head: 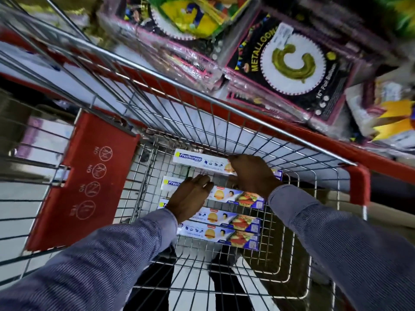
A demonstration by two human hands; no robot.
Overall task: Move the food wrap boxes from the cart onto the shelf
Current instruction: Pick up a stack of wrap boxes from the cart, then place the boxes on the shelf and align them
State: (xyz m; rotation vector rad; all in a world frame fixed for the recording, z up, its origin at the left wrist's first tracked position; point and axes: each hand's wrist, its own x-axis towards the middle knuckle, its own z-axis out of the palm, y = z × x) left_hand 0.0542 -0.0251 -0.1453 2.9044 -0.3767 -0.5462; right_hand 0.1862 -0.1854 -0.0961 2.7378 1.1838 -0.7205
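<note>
Several long white-and-blue Freshwrapp food wrap boxes lie side by side on the floor of a wire shopping cart (224, 113). My right hand (252, 173) is closed around the farthest box (193, 161), at its right half. My left hand (190, 196) rests with fingers together on the second box (233, 196), covering its left part. Two more boxes (224, 217) (222, 235) lie nearer to me, untouched. Both arms wear grey-blue striped sleeves.
The cart has a red plastic child-seat flap (89, 176) on the left and a red rim corner (359, 176) on the right. Beyond the cart, a red-edged shelf (292, 122) holds packets of foil letter balloons (289, 63). A black-and-white tiled floor shows below the cart.
</note>
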